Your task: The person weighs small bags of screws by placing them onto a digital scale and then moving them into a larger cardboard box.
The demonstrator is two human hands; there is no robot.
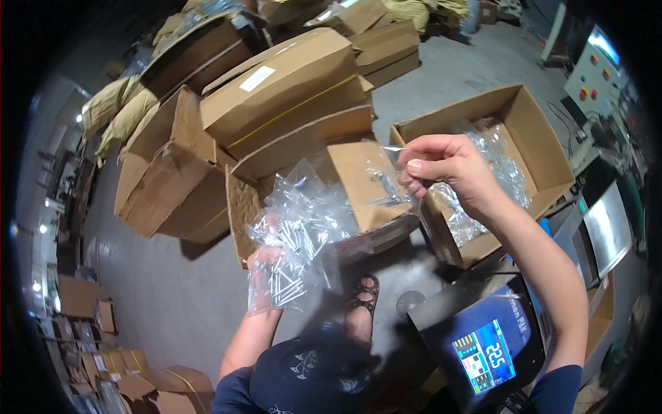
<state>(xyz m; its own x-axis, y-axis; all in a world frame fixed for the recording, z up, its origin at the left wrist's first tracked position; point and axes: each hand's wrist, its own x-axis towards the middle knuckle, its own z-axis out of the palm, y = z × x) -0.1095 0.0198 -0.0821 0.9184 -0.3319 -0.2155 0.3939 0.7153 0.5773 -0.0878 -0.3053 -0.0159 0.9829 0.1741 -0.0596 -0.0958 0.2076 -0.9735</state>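
Observation:
My right hand (452, 169) pinches the top of a small clear plastic bag (386, 183) with a few screws in it. That bag hangs in front of a cardboard flap of the middle box (241, 200). My left hand (265, 259) is closed around a bunch of clear bags of screws (296, 231) at the near left side of that box, its fingers partly covered by the plastic. More clear bags (507, 176) lie in the open cardboard box (552, 148) to the right, below and beyond my right hand.
A lit display unit (483, 352) stands at the lower right, under my right forearm. Closed cartons (283, 83) are stacked behind the boxes, and another carton (165, 172) stands at the left. A machine control panel (589, 86) is at the far right. My sandalled foot (364, 293) is on the floor.

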